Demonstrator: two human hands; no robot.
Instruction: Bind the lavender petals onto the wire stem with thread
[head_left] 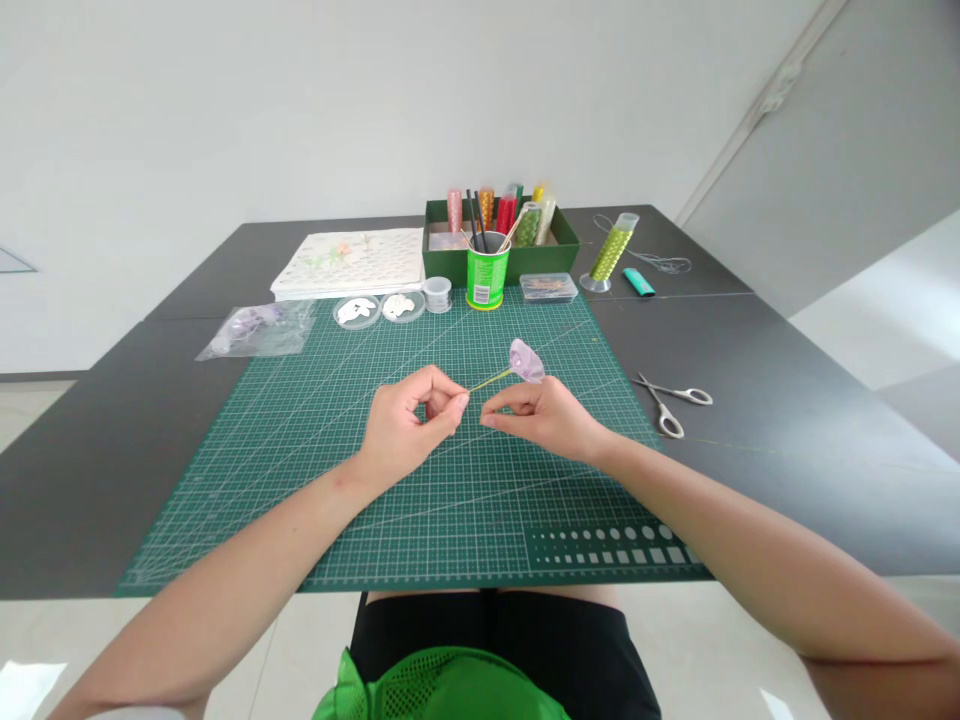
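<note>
Between the thumb and fingers of my left hand [416,415] is the end of a thin green stem, tilted up to the right. At its tip sits a pale purple artificial flower [526,361], held above the green cutting mat [420,500]. My right hand [551,415] is just below and beside the flower, its thumb and index fingertips pinched together near the stem. Whatever those fingertips hold, if anything, is too fine to make out. Scissors [667,402] lie spread on the dark table, right of my right hand.
A green can [486,272] of sticks stands before a green box [562,246] of thread spools. Nearby are a yellow-green spool [613,248], a teal object [639,282], a clear case [549,288], dishes of white pieces [357,312], a paper stack [300,265] and a plastic bag [262,330].
</note>
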